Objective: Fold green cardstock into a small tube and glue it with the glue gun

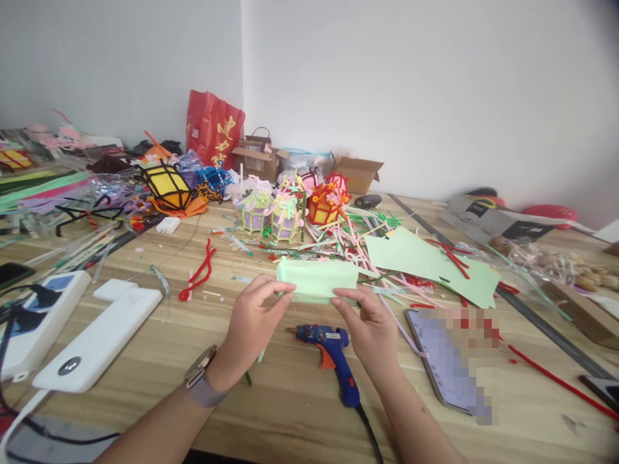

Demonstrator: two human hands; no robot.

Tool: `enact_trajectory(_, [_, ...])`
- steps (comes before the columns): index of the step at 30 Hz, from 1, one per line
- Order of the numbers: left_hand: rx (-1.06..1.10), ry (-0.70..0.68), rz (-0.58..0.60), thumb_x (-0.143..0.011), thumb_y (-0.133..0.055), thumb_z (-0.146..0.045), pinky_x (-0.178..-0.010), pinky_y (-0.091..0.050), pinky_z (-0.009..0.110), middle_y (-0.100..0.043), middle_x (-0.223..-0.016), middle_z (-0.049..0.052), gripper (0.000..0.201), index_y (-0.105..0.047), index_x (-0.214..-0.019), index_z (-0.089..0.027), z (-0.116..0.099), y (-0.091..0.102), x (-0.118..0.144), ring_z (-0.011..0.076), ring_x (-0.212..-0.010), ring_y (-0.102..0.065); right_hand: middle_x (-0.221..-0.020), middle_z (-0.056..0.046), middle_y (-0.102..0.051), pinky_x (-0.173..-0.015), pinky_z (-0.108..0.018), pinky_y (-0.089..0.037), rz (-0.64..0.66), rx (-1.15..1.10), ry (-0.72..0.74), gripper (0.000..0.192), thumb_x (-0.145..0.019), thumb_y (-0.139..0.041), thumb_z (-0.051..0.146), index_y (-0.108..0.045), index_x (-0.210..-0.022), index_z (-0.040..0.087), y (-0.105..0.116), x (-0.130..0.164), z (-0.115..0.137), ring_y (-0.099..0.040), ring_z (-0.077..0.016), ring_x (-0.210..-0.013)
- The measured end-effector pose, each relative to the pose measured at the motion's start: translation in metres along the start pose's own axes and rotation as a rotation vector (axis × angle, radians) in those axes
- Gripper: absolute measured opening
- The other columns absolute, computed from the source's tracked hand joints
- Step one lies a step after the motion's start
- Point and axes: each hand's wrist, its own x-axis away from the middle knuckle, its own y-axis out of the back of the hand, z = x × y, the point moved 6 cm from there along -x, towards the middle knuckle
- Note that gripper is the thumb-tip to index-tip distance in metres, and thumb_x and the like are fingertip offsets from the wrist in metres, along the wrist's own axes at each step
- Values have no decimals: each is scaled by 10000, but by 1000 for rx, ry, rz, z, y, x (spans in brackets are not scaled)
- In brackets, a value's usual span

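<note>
A pale green rectangular strip of paper (319,278) is held up over the middle of the table, one end in each hand. My left hand (258,316), with a watch on its wrist, pinches the strip's lower left corner between thumb and fingers. At the lower right edge, my right hand (370,322) pinches it in the same way. Below the strip, between the two hands, a blue glue gun (333,341) with an orange trigger lies on its side on the wooden tabletop. Its nozzle points left.
Small lanterns (285,209) stand behind the strip among scattered pipe cleaners. Green paper sheets (425,254) lie to the right, above a phone (445,361). On the left are a white power bank (104,335) and a power strip (43,316). A red bag (213,129) stands by the wall.
</note>
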Motion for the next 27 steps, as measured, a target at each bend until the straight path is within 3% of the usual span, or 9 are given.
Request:
enact_trajectory(5, [34,26,28,-805,-638,-229,-746,-500,267,-687,-814,23,100,-735,-827,-225,6,-1,-1,172,-809,-638,-739,-9,-670,-688,-315,-485,2,3,47,55,-799,-692,260,-741,-822,260,4,-3,6,-607,-178,-719])
enact_trajectory(14, [54,56,28,-805,-637,-237,-731,-501,268,-692,-850,23,133,-754,-869,-243,10,0,-3,179,-829,-634,-862,-37,-701,-741,-335,-509,59,33,54,191,-810,-682,291,-727,-994,265,5,-4,2,-640,-196,-801])
enact_trajectory(27, [73,61,-53,-803,-644,-258,-692,-506,264,-675,-813,24,115,-755,-825,-235,5,0,3,176,-821,-636,-724,-5,-670,-646,-304,-489,16,25,151,137,-806,-684,213,-769,-878,292,8,-6,9,-598,-173,-703])
